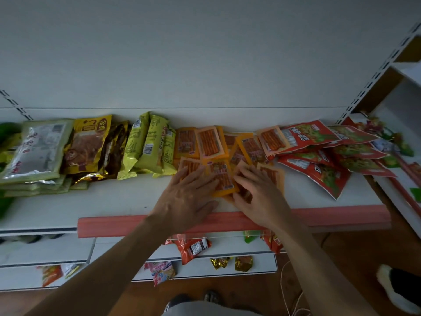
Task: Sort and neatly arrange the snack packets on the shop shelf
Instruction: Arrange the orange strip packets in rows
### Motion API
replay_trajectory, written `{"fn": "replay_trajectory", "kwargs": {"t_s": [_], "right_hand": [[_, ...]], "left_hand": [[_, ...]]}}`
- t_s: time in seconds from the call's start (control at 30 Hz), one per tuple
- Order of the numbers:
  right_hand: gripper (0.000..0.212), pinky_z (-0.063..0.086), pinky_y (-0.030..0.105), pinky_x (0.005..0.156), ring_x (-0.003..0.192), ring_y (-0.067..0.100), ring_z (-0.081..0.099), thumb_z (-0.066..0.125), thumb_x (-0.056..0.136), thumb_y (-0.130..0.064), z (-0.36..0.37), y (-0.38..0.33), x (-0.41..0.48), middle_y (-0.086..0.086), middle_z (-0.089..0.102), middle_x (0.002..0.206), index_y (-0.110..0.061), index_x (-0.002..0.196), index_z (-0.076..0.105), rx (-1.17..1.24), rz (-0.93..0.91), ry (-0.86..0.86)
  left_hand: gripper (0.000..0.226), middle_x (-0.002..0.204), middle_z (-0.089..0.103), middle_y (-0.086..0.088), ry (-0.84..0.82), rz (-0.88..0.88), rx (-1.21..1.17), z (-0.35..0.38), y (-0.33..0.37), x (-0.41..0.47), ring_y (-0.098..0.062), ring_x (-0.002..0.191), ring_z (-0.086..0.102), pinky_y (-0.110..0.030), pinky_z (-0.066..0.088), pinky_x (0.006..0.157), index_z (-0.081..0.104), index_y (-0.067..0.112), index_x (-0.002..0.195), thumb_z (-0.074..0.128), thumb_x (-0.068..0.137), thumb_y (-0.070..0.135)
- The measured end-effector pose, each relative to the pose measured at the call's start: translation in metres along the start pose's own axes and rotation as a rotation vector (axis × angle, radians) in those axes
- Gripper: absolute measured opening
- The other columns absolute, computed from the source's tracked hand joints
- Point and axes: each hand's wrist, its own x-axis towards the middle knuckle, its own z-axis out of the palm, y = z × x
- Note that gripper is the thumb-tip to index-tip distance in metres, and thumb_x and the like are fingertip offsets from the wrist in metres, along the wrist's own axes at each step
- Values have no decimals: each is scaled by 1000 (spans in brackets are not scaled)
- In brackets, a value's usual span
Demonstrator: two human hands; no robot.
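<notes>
Left hand point(189, 192) pressed flat on orange packets point(222, 176); right hand point(259, 195) bent-fingered, grip unclear. Judged light, slippery: lift by edges

Under the left hand point(189, 192) and right hand point(258, 190), orange snack packets point(222, 176) with red-brown striped windows; lime-green packets point(149, 144) to their left, red packets point(319, 173) (green leafy print) to their right.

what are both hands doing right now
Left hand: open, flat on the orange packets.
Right hand: curled over those packets; grip cannot be told.
</notes>
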Motion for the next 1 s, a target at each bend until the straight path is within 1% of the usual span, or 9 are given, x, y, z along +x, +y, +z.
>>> {"fn": "replay_trajectory", "kwargs": {"t_s": [0.07,0.2,0.3,0.4,0.57,0.63,0.73,0.87,1.0], "right_hand": [[39,29,46,117,141,14,32,61,94,-25,-3,5,-2,1,48,147,-15,131,61,30,-26,86],[45,23,45,118,145,26,27,65,91,-39,-7,14,-5,0,41,152,-18,131,61,-56,22,72],[54,29,45,113,142,31,30,65,89,-44,-15,17,-14,7,43,150,-19,136,55,-14,212,177],[54,38,43,108,132,28,43,62,90,-45,-26,24,-23,2,51,142,-22,137,50,77,428,198],[44,47,27,76,102,13,59,73,84,-35,-32,15,-24,-13,61,111,-30,122,51,577,634,195],[61,50,28,75,104,14,62,78,81,-26,-29,10,-16,-12,62,114,-25,133,46,880,736,253],[80,48,31,79,106,19,61,81,78,-25,-27,10,-7,-5,59,122,-17,145,37,1038,888,313],[34,55,34,79,97,20,69,77,81,-29,-27,11,4,1,73,106,-18,112,69,935,802,164],[65,48,46,99,122,28,53,70,82,-50,-22,5,8,5,58,131,-20,136,51,442,695,48]], "left_hand": [[47,132,62,1,-39,-27,-32,1,2,0,-25,132,50,-54,33,112,67,18,125,48,92,45],[48,124,67,3,-17,-50,-17,1,4,-2,-22,126,56,-50,36,111,72,19,117,40,92,47],[45,119,70,3,49,-83,-24,0,10,4,-21,122,59,-47,37,110,75,20,111,44,91,46],[44,134,61,1,-1,-60,-85,1,21,20,-19,131,51,-46,34,114,66,20,126,58,90,44],[50,153,38,9,-152,-91,-260,14,33,29,-10,142,34,-35,35,114,48,25,143,57,96,40],[51,153,36,12,-146,-104,-264,16,32,27,-7,142,31,-32,33,115,46,28,144,55,96,42],[51,153,36,12,-122,-107,-268,16,34,28,-6,142,31,-30,34,115,46,28,143,56,96,41],[51,154,34,14,-127,-110,-263,17,35,27,-4,143,29,-29,35,113,45,29,145,55,96,41],[51,154,35,13,-110,-109,-244,18,37,25,-7,143,31,-32,38,112,44,29,145,52,97,44]]}}
